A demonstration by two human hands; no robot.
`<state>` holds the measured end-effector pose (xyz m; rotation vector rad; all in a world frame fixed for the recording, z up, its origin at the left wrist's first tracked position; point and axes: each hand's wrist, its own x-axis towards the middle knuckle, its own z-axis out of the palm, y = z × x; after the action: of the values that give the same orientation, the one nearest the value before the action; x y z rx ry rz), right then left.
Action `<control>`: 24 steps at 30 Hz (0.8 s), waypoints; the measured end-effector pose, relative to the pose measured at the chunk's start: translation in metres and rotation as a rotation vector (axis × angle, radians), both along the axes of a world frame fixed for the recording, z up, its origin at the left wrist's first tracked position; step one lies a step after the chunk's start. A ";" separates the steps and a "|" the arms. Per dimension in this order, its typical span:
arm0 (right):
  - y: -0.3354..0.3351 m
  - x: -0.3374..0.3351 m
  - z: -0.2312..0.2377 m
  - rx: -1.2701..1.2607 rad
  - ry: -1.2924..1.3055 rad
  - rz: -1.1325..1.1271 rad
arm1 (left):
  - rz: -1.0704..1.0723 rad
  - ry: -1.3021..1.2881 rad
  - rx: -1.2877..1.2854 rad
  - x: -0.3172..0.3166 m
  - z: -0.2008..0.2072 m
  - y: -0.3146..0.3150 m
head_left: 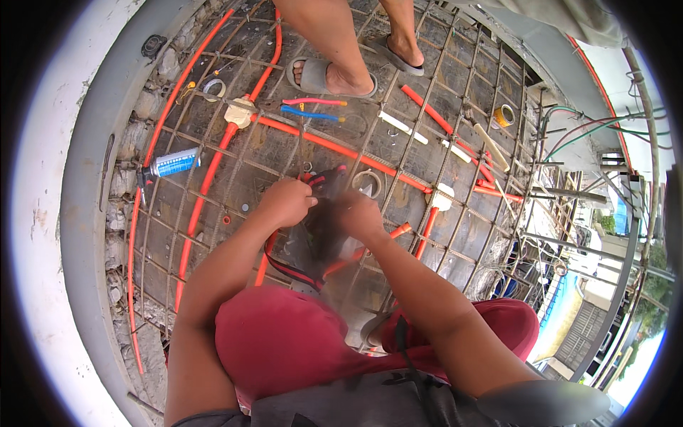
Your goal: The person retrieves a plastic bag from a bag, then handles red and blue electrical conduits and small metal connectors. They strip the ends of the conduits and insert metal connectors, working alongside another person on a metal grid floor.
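Observation:
Between my knees hangs a dark bag (320, 231) with red trim, blurred by motion, and its black-and-red strap (295, 273) trails below it. My left hand (286, 202) is closed on the bag's upper left edge. At the opposite side my right hand (358, 215) presses in against the bag, its fingers smeared and partly hidden. Just beyond the right hand lies a roll of tape (367, 183). A loose orange pipe piece (398, 231) shows beside the right wrist.
Steel rebar (398, 153) forms a grid over dark boards, with orange conduit (320, 142) and junction boxes (240, 112) among it. A blue-labelled canister tool (176, 163) lies left. Another person's sandalled foot (331, 77) stands ahead. Scaffolding (605, 242) lies beyond the right edge.

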<state>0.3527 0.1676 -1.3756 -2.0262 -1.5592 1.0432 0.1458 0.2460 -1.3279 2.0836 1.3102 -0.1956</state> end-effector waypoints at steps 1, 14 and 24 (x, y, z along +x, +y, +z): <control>-0.003 0.000 0.000 0.045 -0.022 -0.062 | -0.001 0.012 -0.014 0.004 0.000 0.001; 0.004 -0.051 -0.018 -0.106 -0.370 0.664 | 0.047 0.081 0.052 0.028 -0.013 0.004; -0.042 -0.013 -0.013 -0.002 -0.215 0.727 | 0.076 0.277 0.032 0.020 -0.020 -0.033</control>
<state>0.3396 0.1253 -1.3883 -1.6229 -2.5064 1.0674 0.1657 0.2134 -1.3478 2.0838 1.5614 -0.4450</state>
